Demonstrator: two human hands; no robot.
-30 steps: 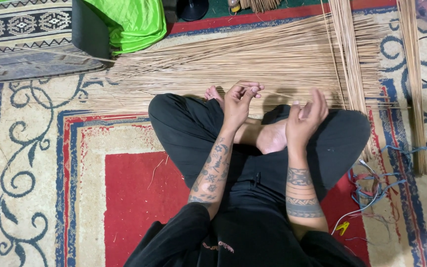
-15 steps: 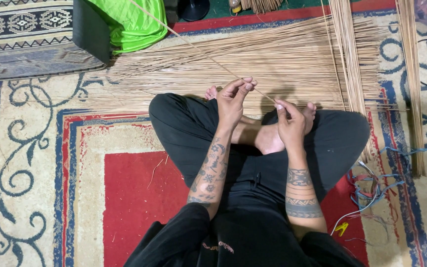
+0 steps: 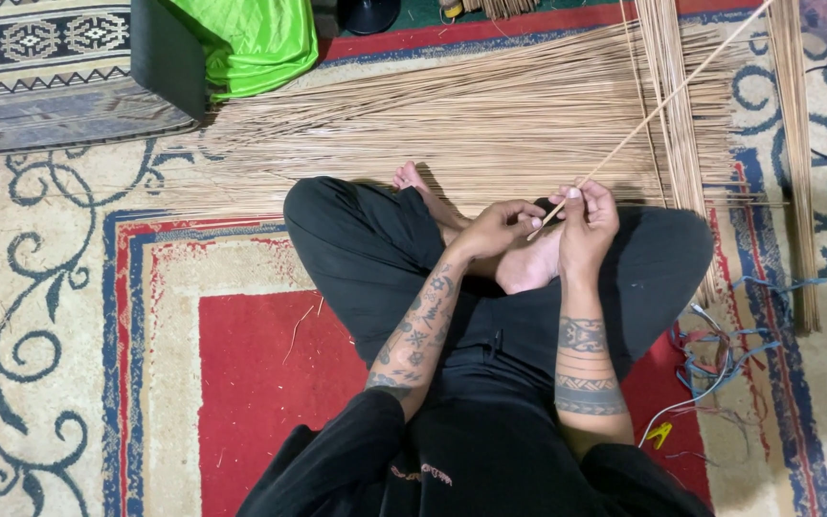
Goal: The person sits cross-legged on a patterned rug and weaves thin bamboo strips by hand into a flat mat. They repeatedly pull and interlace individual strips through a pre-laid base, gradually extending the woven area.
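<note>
I sit cross-legged on a patterned rug. My right hand (image 3: 586,225) pinches the near end of one long thin straw-coloured stick (image 3: 662,105), which slants up to the top right. My left hand (image 3: 495,230) is curled right beside it, its fingertips at the stick's lower end. A wide pile of similar sticks (image 3: 452,124) lies flat on the rug just beyond my knees. My bare feet (image 3: 519,263) rest under both hands.
Two bundles of sticks (image 3: 667,77) run lengthwise at the right. A green cloth (image 3: 251,38) and a dark box stand at the back left on a patterned cushion (image 3: 40,67). Coloured strings (image 3: 720,354) and a yellow clip (image 3: 659,436) lie by my right knee.
The stick earlier slanted up to the left across the pile; now it points up to the right. Both hands have dropped lower and come together over my feet.
</note>
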